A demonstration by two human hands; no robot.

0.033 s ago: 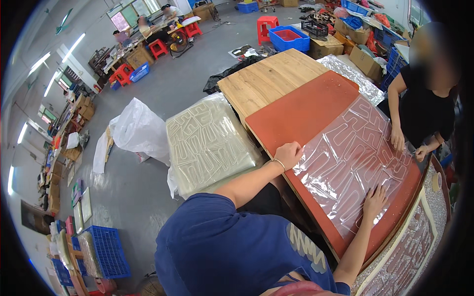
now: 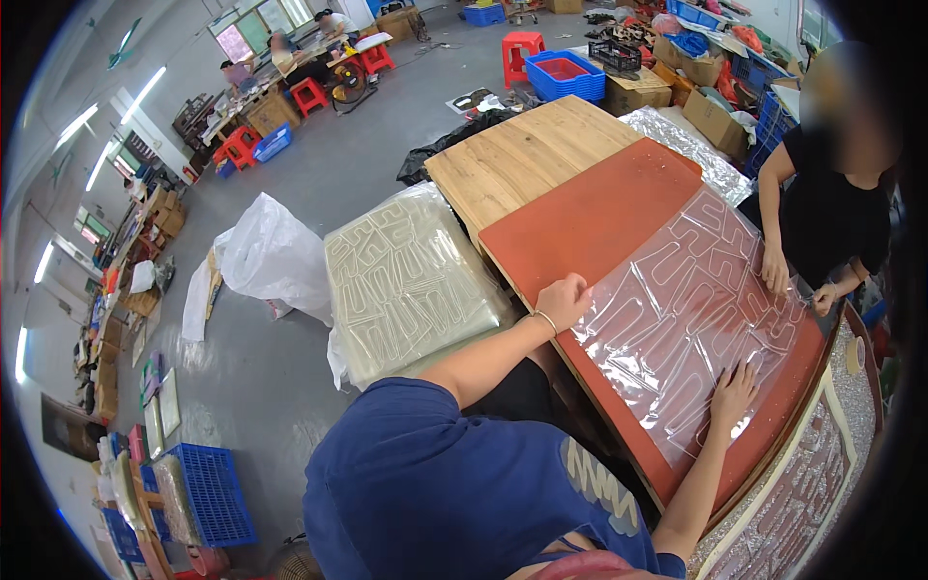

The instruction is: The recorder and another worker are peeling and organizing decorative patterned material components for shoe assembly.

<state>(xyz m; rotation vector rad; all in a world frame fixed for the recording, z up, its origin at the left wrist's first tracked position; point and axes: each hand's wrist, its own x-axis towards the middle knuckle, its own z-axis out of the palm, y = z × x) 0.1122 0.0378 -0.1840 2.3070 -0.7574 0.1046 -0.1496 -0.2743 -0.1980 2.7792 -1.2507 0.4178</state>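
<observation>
Clear plastic sheet point(image 2: 696, 319) spread flat over the red-brown worktop point(image 2: 580, 217). Left hand point(image 2: 564, 300), loosely curled, pinning its nine-o'clock edge; right hand point(image 2: 735, 394), fingers splayed, pressing at six (likely smoothing). Co-worker's hands point(image 2: 776, 271) steadying the three-o'clock side.

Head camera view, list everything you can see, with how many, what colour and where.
Clear plastic sheet: one, see-through with letter outlines, on the red board.
Red board: one, brick red, on the table.
Wooden tabletop: one, light wood, far end.
Stack of wrapped sheets: one, pale green, left of the table.
White bag: one, on the floor.
Blue crates: several, far floor.
Red stools: several, background.
Co-worker's hand: one, on the sheet's far edge.
Left hand: on the sheet's near left corner.
Right hand: flat on the sheet.
</observation>
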